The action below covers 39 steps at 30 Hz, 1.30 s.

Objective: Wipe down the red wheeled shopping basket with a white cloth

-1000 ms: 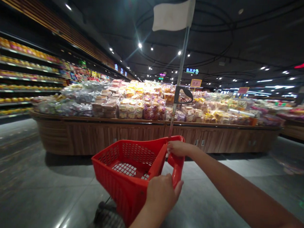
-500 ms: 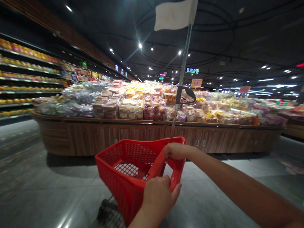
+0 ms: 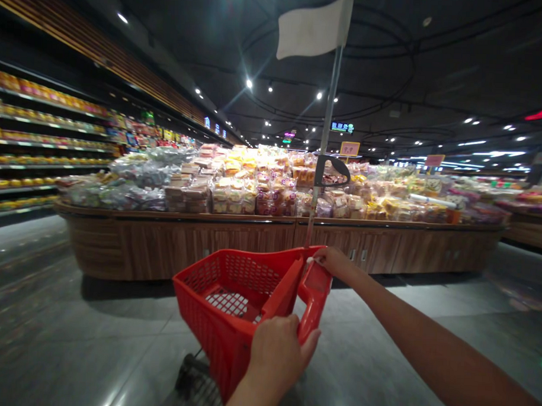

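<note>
A red plastic shopping cart basket point(image 3: 232, 296) stands in front of me, with nothing visible inside it. My left hand point(image 3: 280, 352) is wrapped round the near end of its red handle point(image 3: 312, 299). My right hand point(image 3: 335, 261) grips the far end of the same handle, close to the foot of a metal pole point(image 3: 323, 145). The pole rises from the cart and carries a white flag point(image 3: 313, 28) at the top and a dark loop halfway up.
A long wooden display island point(image 3: 269, 241) piled with wrapped bakery goods point(image 3: 254, 181) crosses the aisle ahead. Shelves of packaged goods point(image 3: 37, 141) line the left wall. Grey glossy floor tiles point(image 3: 62, 332) lie on both sides of the cart. More displays point(image 3: 529, 206) stand at the right.
My right hand has slid from the middle of the handle to its far end by the pole. The cart has shifted slightly right. My left hand keeps its grip.
</note>
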{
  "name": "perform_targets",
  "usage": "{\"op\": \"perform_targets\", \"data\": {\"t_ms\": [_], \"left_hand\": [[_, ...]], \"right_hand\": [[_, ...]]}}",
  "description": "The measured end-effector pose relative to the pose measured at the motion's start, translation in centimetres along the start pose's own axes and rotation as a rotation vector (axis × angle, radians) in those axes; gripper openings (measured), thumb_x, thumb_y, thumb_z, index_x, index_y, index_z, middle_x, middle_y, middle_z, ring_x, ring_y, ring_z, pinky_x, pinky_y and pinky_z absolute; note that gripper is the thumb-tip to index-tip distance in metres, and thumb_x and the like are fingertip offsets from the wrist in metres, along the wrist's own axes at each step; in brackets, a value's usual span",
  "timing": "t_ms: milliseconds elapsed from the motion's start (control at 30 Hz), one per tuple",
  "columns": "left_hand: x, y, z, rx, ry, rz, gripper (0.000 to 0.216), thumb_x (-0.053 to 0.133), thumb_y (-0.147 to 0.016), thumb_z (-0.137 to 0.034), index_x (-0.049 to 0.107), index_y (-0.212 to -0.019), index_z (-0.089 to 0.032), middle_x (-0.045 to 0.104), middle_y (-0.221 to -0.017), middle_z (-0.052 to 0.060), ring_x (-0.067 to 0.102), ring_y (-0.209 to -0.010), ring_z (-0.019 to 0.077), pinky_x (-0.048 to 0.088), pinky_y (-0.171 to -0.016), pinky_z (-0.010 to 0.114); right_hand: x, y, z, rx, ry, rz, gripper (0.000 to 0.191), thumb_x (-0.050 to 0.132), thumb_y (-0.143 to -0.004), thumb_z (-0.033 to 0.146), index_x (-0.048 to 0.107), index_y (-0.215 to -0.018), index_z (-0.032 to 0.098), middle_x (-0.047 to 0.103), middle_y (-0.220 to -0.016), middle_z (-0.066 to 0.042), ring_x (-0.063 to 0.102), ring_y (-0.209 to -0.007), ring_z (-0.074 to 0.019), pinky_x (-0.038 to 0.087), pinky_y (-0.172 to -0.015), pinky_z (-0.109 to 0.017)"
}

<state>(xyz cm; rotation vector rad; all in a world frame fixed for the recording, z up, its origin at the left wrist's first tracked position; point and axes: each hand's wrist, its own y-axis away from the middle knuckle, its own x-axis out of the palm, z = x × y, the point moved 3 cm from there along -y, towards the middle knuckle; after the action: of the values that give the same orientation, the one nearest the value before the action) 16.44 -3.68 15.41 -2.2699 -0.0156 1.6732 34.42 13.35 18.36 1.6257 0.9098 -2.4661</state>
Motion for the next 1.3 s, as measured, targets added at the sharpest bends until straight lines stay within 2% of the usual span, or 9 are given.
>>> {"op": "perform_targets", "data": {"t_ms": [133,267,400,533,667,800,1067,1200,1300], "left_hand": [[0.3,0.0,0.3,0.015,-0.011,-0.017,0.046,0.038,-0.081,-0.057,0.063,-0.075,-0.019,0.069,-0.078,0.008,0.063,-0.077,0.0234,0.042,-0.069,0.032],[0.2,0.0,0.3,-0.008,-0.049,-0.027,0.043,0.04,-0.081,-0.055,0.064,-0.075,-0.02,0.069,-0.077,0.008,0.063,-0.076,0.023,0.042,-0.069,0.032],[0.2,0.1,0.4,0.005,-0.06,-0.039,0.042,0.04,-0.081,-0.054,0.063,-0.075,-0.02,0.069,-0.077,0.007,0.063,-0.076,0.0224,0.041,-0.068,0.031],[0.8,-0.1,0.8,0.071,-0.068,-0.092,0.047,0.036,-0.082,-0.058,0.062,-0.073,-0.02,0.068,-0.074,0.007,0.063,-0.074,0.0222,0.039,-0.065,0.03],[1.3,-0.2,1.4,0.105,-0.073,-0.116,0.048,0.034,-0.082,-0.059,0.061,-0.073,-0.02,0.067,-0.073,0.006,0.062,-0.07,0.0213,0.036,-0.062,0.029],[0.9,0.2,2.4,0.138,-0.066,-0.12,0.045,0.036,-0.082,-0.057,0.061,-0.072,-0.02,0.067,-0.071,0.005,0.061,-0.07,0.0198,0.034,-0.061,0.027],[-0.1,0.3,4.4,0.2,-0.025,-0.07,0.044,0.039,-0.082,-0.055,0.059,-0.066,-0.019,0.064,-0.066,0.004,0.058,-0.064,0.0159,0.032,-0.058,0.025],[-0.7,0.4,5.1,0.211,-0.007,-0.059,0.04,0.041,-0.081,-0.05,0.058,-0.064,-0.019,0.062,-0.064,0.003,0.056,-0.062,0.0139,0.032,-0.058,0.024],[-1.1,0.5,5.6,0.215,0.007,-0.033,0.039,0.041,-0.082,-0.05,0.058,-0.064,-0.019,0.061,-0.063,0.001,0.055,-0.062,0.0129,0.032,-0.058,0.023]], "right_hand": [[0.2,4.4,2.6,-0.05,-0.225,-0.148,0.031,0.049,-0.074,0.007,0.07,-0.091,0.021,0.07,-0.09,-0.003,0.064,-0.081,-0.0176,0.047,-0.073,-0.027],[0.7,9.1,5.7,-0.218,-0.427,-0.157,0.034,0.05,-0.073,0.005,0.068,-0.094,0.025,0.069,-0.09,-0.001,0.062,-0.083,-0.0168,0.047,-0.074,-0.028],[0.8,10.8,5.3,-0.336,-0.487,-0.224,0.034,0.045,-0.079,0.006,0.066,-0.096,0.026,0.068,-0.096,-0.003,0.059,-0.093,-0.0179,0.046,-0.083,-0.033],[1.6,10.4,3.6,-0.114,-0.503,-0.512,0.035,0.042,-0.075,0.004,0.064,-0.093,0.023,0.063,-0.097,-0.005,0.057,-0.096,-0.0194,0.044,-0.086,-0.036],[4.4,12.4,6.6,0.022,-0.599,-0.694,0.037,0.038,-0.065,0.001,0.059,-0.088,0.021,0.055,-0.1,-0.005,0.051,-0.099,-0.0196,0.041,-0.087,-0.036],[7.0,14.9,10.1,0.027,-0.739,-0.711,0.03,0.038,-0.067,0.004,0.053,-0.087,0.021,0.05,-0.099,-0.004,0.049,-0.096,-0.0191,0.041,-0.083,-0.034],[7.4,13.0,8.9,0.209,-0.786,-0.891,0.025,0.037,-0.065,0.006,0.047,-0.082,0.021,0.049,-0.089,-0.002,0.047,-0.087,-0.0182,0.039,-0.08,-0.033],[8.7,13.8,11.4,0.138,-0.831,-0.816,0.027,0.036,-0.068,0.006,0.048,-0.086,0.022,0.049,-0.095,-0.004,0.047,-0.093,-0.0188,0.039,-0.083,-0.033],[8.6,13.8,11.3,0.116,-0.813,-0.786,0.027,0.036,-0.067,0.006,0.051,-0.084,0.022,0.05,-0.095,-0.004,0.048,-0.093,-0.019,0.04,-0.082,-0.033]]}}
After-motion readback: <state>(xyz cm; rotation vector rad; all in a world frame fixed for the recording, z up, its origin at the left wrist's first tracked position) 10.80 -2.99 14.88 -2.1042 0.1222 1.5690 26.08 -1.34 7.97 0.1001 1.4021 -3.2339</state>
